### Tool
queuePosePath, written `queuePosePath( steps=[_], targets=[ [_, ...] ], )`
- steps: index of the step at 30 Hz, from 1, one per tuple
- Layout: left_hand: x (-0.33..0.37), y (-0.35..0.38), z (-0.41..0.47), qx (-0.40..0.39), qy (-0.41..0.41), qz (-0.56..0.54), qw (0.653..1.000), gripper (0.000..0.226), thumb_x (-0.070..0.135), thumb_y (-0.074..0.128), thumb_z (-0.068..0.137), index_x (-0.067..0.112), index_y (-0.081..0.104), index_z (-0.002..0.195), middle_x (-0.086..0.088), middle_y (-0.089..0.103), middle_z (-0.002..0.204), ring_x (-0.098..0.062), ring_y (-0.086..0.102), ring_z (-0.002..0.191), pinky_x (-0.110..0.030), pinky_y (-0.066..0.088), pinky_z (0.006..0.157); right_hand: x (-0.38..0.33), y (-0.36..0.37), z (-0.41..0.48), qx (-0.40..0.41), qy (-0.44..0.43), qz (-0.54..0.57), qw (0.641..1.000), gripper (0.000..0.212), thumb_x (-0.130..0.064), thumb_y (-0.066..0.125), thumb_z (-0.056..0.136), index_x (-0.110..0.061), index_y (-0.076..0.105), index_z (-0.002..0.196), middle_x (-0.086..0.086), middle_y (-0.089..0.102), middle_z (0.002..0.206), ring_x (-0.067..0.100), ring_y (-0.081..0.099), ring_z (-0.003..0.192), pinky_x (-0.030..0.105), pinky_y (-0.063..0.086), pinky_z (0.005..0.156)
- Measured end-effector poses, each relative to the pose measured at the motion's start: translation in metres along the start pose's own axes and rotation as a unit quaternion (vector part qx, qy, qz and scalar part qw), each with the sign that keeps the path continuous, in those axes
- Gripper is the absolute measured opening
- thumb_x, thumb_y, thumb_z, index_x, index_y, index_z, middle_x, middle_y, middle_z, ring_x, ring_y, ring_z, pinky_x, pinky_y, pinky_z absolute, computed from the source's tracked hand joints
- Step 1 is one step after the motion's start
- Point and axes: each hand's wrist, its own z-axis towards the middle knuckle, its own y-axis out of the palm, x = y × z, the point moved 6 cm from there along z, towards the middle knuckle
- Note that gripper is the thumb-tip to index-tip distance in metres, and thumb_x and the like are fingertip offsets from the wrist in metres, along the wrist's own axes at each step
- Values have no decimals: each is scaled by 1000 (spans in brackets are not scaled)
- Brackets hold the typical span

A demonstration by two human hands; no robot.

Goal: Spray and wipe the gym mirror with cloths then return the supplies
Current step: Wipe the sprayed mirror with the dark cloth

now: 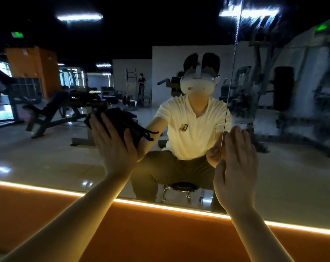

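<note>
orange ledge nearest. left hand flat, fingers straight, pressing the dark cloth on the mirror; right hand flat, bare, beside the seam. i'd keep pressure even, overlap strokes, work toward the smeared panel.

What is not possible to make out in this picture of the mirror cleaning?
- Dark cloth, head view: mostly covered by the left hand pressing it to the mirror; its full shape is hidden.
- Right hand: its back hides whether anything lies under the palm.
- Glass right of the seam: the reflection is smeared; wet or dirty, I cannot tell.
- Spray bottle: nowhere in frame.
</note>
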Motion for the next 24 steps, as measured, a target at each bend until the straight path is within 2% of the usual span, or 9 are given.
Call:
queuePosePath(
  steps=[3, 5, 8, 9, 12, 15, 17, 19, 24],
  targets=[
    [18, 6, -18, 0, -112, -58, 992, 86, 60, 9, 107, -5, 4, 163, -30, -1, 170, -42, 0, 159, -51, 4, 130, 0, -1, -1, -1, 5, 2, 1000, 62, -14, 43, 100, -4, 32, 159, 13, 21, 170, 29, 15, 159, 61, 25, 122],
    [39, 20, -28, -23, -112, -55, 992, 90, 63, 16, 107, -7, 6, 162, -32, -2, 169, -42, -5, 159, -55, 4, 129, 0, -2, -1, -5, 5, 9, 1000, 61, -15, 41, 101, -4, 31, 160, 13, 22, 170, 29, 15, 159, 61, 25, 122],
    [70, 41, -47, -61, -3, 13, 998, 90, 46, 57, 101, -11, 18, 158, -34, -2, 168, -45, -9, 158, -57, 4, 129, 3, -5, -2, -9, -1, 22, 1000, 57, -15, 38, 103, -5, 33, 159, 11, 25, 169, 25, 16, 159, 58, 25, 123],
    [83, 44, -55, -71, 35, -11, 997, 88, 39, 60, 101, -8, 16, 160, -32, -2, 169, -44, -7, 159, -56, 4, 129, 5, -6, -2, -10, 0, 27, 1000, 56, -14, 38, 104, -6, 33, 159, 10, 26, 169, 24, 17, 159, 58, 26, 123],
    [138, 44, -85, -141, 153, -85, 974, 77, 39, 42, 107, 2, 8, 164, -25, -6, 171, -40, -5, 160, -56, 3, 129, 9, -10, -1, -17, -1, 40, 999, 53, -14, 35, 107, -6, 34, 159, 8, 30, 168, 21, 20, 158, 56, 28, 123],
    [172, 45, -118, -206, 260, -114, 936, 71, 36, 37, 107, 1, 11, 164, -23, -4, 172, -37, -5, 160, -54, 3, 130, 14, -13, 1, -37, -9, 58, 998, 51, -26, 25, 112, -8, 35, 158, 6, 32, 167, 18, 21, 158, 52, 26, 125],
    [178, 49, -137, -245, 346, -79, 902, 74, 33, 43, 106, 4, 9, 165, -21, -5, 173, -32, -7, 161, -50, 3, 131, 16, -15, 1, -50, -11, 61, 997, 53, -32, 21, 112, -8, 35, 158, 6, 32, 166, 18, 22, 157, 52, 26, 125],
    [167, 52, -147, -239, 414, 1, 879, 79, 34, 47, 106, 6, 4, 166, -19, -5, 173, -29, -8, 161, -44, -2, 131, 18, -15, 0, -53, -9, 61, 997, 51, -24, 27, 110, -8, 35, 159, 7, 32, 167, 18, 23, 157, 55, 28, 123],
    [105, 38, -130, -220, 369, 16, 903, 72, 40, 40, 111, 7, 4, 164, -18, 4, 172, -28, 0, 161, -46, 8, 131, 12, -11, -3, -15, -1, 54, 998, 50, -17, 33, 109, -5, 39, 156, 10, 36, 165, 24, 25, 156, 57, 30, 122]
  ],
)
